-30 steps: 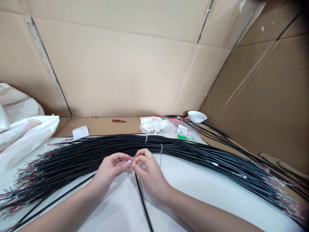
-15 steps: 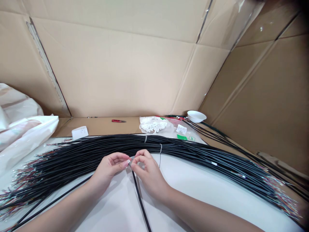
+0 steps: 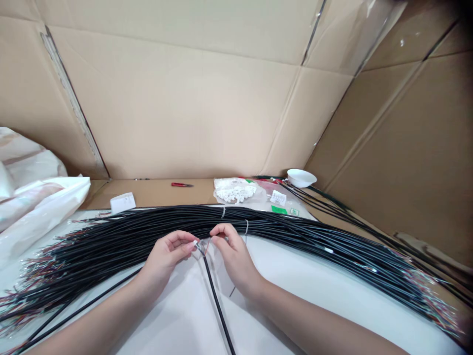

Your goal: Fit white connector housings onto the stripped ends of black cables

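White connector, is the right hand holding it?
No, the left hand pinches the white connector, while the right hand holds a thin wire.

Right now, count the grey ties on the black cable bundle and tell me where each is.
2: one grey tie lies across the far side of the black cable bundle; the second tie is nearer and farther right, just beyond the right hand. Others may be hidden.

In the lower right of the frame, a hand could pass over white tabletop (image 3: 306,277) between the cable bundle (image 3: 166,222) and right forearm (image 3: 306,320). The bundle bars mid-frame; a single black cable (image 3: 219,305) crosses bottom centre. Cardboard (image 3: 177,103) closes the top.
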Motion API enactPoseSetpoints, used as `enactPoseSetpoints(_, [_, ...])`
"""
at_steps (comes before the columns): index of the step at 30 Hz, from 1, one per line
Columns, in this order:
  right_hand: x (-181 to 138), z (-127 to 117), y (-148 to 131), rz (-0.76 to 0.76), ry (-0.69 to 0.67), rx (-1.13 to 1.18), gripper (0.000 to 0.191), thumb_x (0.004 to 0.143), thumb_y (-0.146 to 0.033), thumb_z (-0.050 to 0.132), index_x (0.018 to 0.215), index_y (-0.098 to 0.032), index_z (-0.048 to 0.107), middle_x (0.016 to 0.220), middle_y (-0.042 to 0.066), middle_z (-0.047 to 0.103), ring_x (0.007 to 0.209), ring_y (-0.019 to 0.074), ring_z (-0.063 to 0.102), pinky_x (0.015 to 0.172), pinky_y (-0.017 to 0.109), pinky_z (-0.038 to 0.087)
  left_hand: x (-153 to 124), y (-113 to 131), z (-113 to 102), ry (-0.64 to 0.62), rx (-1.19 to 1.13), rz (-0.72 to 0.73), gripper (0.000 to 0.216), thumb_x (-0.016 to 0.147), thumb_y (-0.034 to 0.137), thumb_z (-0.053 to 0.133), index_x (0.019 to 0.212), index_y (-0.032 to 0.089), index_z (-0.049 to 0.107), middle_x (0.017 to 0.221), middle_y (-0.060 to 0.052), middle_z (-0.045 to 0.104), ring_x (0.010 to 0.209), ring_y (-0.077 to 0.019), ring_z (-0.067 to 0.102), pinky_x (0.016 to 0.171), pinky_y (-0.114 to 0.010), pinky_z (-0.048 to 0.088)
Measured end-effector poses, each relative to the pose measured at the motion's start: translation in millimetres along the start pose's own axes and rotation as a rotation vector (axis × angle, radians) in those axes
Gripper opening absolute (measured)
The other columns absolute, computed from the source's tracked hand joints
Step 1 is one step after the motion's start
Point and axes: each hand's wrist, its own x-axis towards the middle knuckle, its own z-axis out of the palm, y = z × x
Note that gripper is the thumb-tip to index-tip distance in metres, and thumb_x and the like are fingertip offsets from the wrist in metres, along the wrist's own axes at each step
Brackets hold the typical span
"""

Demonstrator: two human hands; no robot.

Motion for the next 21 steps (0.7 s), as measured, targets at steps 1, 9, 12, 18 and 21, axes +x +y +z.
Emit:
enactPoseSetpoints(1, [1.7,0.1,2.7,0.024,0.019,0.035,0.01,0.074,-0.017,0.044,0.081,-0.019,0.051,0.085,0.001,0.05,0.082,0.0151,0.047,0.074,0.027,0.036,0.4,-0.4,-0.3,0.007,0.0,0.004,0.009,0.068,0.018,0.066,0.076,0.016,0.064,0.075,-0.001,0.064,0.066,-0.0101,0.052,0.061,-0.02,0.039])
enactPoseSetpoints(9, [4.9,5.0,13.6,0.12,-0.07,0.228,0.019,0.071,-0.023,0.054,0.088,-0.018,0.048,0.073,-0.001,0.055,0.07,0.014,0.053,0.066,0.026,0.039,2.3,2.2,1.1,0.009,-0.018,0.006,0.008,0.069,0.018,0.065,0.076,0.016,0.063,0.072,0.0,0.061,0.062,-0.0093,0.049,0.061,-0.021,0.039])
enactPoseSetpoints(12, [4.3,4.5,12.8,0.116,-0.11,0.28,0.021,0.07,-0.021,0.056,0.088,-0.019,0.046,0.066,-0.003,0.056,0.064,0.013,0.054,0.061,0.025,0.038,2.0,1.4,1.4,0.012,-0.026,0.008,0.008,0.069,0.018,0.066,0.076,0.015,0.063,0.073,-0.001,0.061,0.062,-0.0095,0.049,0.061,-0.021,0.039])
enactPoseSetpoints(18, [4.5,3.7,12.7,0.1,-0.099,0.282,0.02,0.071,-0.022,0.056,0.088,-0.017,0.045,0.068,-0.001,0.058,0.066,0.0138,0.055,0.062,0.025,0.039,2.5,-1.0,0.3,0.033,-0.057,0.018,0.009,0.068,0.018,0.066,0.077,0.015,0.063,0.078,-0.002,0.062,0.066,-0.0101,0.05,0.062,-0.021,0.04])
enactPoseSetpoints(21, [4.3,4.1,14.1,0.098,-0.087,0.268,0.02,0.071,-0.022,0.056,0.087,-0.018,0.044,0.067,0.0,0.059,0.066,0.014,0.055,0.062,0.026,0.039,2.6,-0.9,0.0,0.042,-0.073,0.016,0.009,0.068,0.017,0.066,0.077,0.015,0.063,0.078,-0.001,0.062,0.065,-0.0093,0.05,0.062,-0.021,0.04])
